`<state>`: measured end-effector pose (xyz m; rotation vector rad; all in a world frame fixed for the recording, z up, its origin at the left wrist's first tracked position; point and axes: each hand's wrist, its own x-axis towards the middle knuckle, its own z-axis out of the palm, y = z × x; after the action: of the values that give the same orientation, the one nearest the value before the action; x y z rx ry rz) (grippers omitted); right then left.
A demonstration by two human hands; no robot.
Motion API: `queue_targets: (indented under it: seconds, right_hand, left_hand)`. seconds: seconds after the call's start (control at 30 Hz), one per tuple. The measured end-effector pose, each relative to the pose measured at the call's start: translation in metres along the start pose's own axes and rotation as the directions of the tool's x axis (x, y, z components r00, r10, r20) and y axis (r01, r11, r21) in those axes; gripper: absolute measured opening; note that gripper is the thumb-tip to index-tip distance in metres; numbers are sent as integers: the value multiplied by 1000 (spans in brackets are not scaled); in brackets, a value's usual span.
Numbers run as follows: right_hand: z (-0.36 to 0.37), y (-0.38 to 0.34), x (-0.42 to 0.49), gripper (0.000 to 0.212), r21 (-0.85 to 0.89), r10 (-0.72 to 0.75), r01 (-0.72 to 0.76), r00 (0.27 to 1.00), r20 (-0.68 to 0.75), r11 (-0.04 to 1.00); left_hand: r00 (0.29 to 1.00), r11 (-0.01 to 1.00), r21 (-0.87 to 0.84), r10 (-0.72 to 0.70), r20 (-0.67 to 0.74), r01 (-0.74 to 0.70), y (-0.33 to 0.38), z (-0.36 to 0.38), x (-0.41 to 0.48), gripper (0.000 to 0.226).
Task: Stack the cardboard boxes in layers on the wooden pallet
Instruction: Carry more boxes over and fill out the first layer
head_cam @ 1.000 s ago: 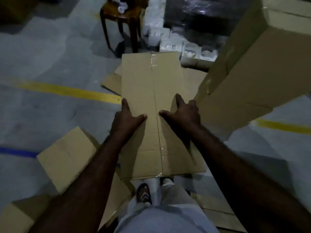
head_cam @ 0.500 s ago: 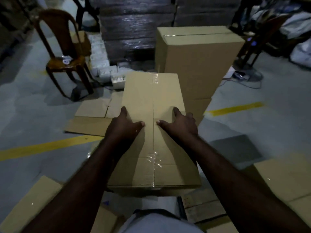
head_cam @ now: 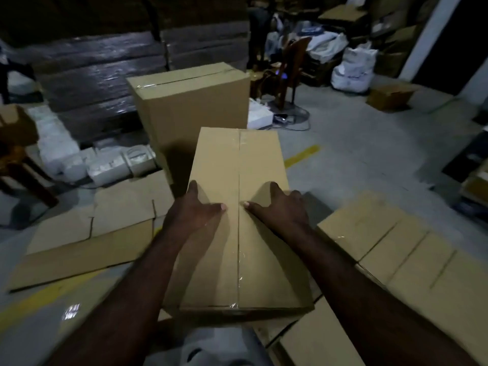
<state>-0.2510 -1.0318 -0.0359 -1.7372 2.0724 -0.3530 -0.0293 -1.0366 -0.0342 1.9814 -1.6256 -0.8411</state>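
Observation:
I carry a long taped cardboard box [head_cam: 237, 220] in front of my body, its length pointing away from me. My left hand [head_cam: 194, 210] grips its left edge and my right hand [head_cam: 281, 207] grips its right edge. Both thumbs lie flat on the top near the centre tape, and the fingers wrap over the sides out of sight. Low at the right lie flat-topped cardboard boxes [head_cam: 383, 249] side by side, one of them closer to me [head_cam: 317, 339]. A strip of what looks like the wooden pallet [head_cam: 266, 334] shows between them, dim.
A tall upright cardboard box [head_cam: 190, 107] stands just beyond the carried one. Flattened cardboard sheets [head_cam: 92, 233] cover the floor at left. White packs [head_cam: 105, 162], dark wrapped stacks [head_cam: 105, 70], a chair [head_cam: 15, 154], white sacks [head_cam: 353, 67] and a small box [head_cam: 390, 96] ring the area.
My view has swung to the right and lifted. The tall box has shifted from the right to straight ahead, and the low boxes came into view at right. Both hands keep the same grip.

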Motion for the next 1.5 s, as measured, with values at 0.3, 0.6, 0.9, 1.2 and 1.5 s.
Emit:
queue_targets:
  seconds: [0.3,0.6,0.9,1.2,1.5]
  right_hand:
    - [-43,84,-19,104,122,248,-234,962,-116,964]
    - [-39,114,-4,101,249,506,-452,830,-236,857]
    - [4,117,22,97,425,737,-621,644,-203,659]
    - [49,157,38,97,501,829,-711,558,-25,493]
    - [145,241,65,101,519,849,-770,508,147,371]
  left_hand:
    - [967,974,75,199,157,-213,90,65,18,79]
    - [885,918,133,311,346,-375,135,119,78,106]
    - [761,826,172,386,521,-537,129,173,150,111]
    - [749,863,199,262,609,-464,103,237,169,120]
    - [754,970,93,113,648,-224,16,338,174,107]
